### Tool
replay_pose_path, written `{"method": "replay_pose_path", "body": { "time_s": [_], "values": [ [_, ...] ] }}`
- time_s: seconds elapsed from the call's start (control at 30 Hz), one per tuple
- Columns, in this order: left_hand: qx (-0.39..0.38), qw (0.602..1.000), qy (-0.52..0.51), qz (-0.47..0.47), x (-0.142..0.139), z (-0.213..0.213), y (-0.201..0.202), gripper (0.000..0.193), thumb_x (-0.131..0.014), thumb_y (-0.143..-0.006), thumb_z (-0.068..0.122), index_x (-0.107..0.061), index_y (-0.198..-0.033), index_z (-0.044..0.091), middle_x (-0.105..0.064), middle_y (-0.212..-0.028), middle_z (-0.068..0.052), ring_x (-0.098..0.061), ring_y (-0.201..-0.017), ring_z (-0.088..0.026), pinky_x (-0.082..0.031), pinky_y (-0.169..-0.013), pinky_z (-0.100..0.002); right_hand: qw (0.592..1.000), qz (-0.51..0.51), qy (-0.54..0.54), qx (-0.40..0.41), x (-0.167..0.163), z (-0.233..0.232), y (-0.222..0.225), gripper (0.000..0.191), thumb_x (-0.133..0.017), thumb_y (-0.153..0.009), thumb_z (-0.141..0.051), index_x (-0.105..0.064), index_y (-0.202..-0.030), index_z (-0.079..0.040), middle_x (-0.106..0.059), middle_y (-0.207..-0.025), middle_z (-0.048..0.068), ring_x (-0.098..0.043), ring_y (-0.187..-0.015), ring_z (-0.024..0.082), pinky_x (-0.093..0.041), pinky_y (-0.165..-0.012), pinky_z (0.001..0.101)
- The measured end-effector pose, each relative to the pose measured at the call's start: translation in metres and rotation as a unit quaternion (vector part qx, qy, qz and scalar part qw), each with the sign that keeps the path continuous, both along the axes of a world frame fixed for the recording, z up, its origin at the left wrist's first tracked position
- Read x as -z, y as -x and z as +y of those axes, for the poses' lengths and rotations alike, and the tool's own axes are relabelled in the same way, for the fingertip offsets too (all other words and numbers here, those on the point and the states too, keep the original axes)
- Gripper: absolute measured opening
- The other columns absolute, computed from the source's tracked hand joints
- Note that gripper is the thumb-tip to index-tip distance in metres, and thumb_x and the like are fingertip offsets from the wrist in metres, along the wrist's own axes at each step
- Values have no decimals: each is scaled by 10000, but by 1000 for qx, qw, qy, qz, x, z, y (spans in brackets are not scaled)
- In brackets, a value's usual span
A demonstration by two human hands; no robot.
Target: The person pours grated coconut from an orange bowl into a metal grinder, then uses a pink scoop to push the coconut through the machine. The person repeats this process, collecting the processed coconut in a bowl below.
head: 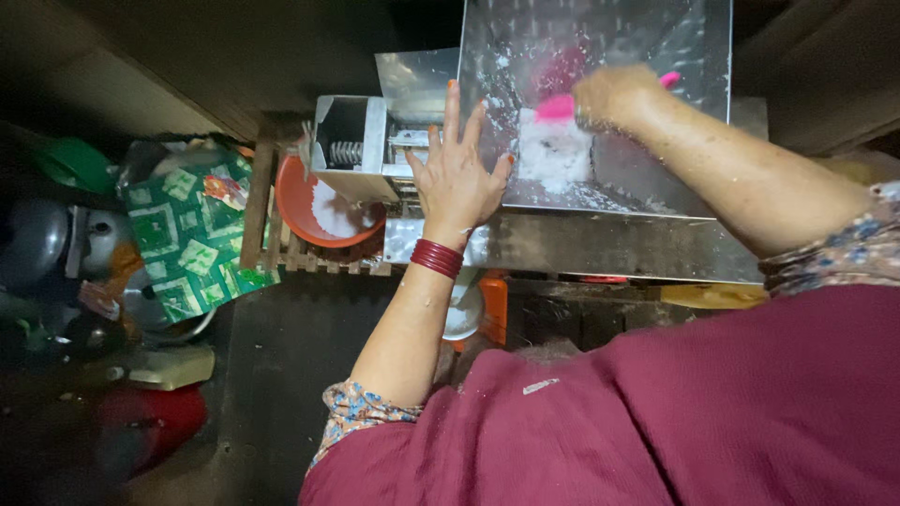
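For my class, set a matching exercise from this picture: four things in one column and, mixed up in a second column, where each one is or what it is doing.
Things
1. left hand
2. right hand
3. orange bowl
4. red bangles

Places or states
A. under the grinder's outlet, holding white flakes
B. around the left wrist
C. gripping a pink-handled tool over the white heap in the metal hopper
D. spread flat, fingers open, on the hopper's edge

Pairs: 1-D, 2-C, 3-A, 4-B
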State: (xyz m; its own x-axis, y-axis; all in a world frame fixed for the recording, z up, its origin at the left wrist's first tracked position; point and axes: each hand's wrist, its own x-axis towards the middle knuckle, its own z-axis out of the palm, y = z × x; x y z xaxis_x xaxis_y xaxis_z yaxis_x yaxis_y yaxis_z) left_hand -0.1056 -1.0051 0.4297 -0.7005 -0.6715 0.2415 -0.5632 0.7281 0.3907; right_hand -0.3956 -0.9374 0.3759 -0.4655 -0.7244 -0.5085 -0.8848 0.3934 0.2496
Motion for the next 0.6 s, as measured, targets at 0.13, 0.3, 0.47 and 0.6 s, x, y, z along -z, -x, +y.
{"method": "replay_pose_path", "body": {
  "time_s": [0.13,0.3,0.47,0.6],
  "values": [
    [2,1000,-6,-10,0,0,0,798,-761,-806,478,-478,-1508,224,-114,-1690,-5,-502,-1350,-456,-324,-1033,-768,998,43,54,-11,5,6,-5,378,-552,-1012,-357,-776,-1061,-57,-767,-1087,203,-759,-998,381,-617,-796,501],
    [-2,1000,-2,-13,0,-1,0,799,-756,-800,483,-482,-1507,231,-117,-1687,-4,-500,-1349,-460,-315,-1028,-783,991,-116,6,-65,0,10,-34,295,-657,-846,-253,-792,-1066,-110,-773,-1084,166,-760,-986,371,-605,-813,523],
    [1,1000,-18,-18,-1,0,0,778,-752,-806,480,-495,-1500,239,-113,-1697,-2,-499,-1360,-459,-321,-1043,-771,997,19,-26,-65,-67,22,-36,246,-670,-865,-246,-815,-1005,-105,-797,-1017,170,-774,-959,354,-607,-777,512],
    [4,1000,-12,-16,-2,0,0,785,-754,-802,483,-497,-1501,237,-114,-1682,3,-488,-1356,-467,-286,-1036,-799,986,39,-123,-106,-64,41,-57,230,-692,-858,-234,-829,-966,-84,-811,-1000,133,-800,-948,306,-630,-792,469]
  ]
}}
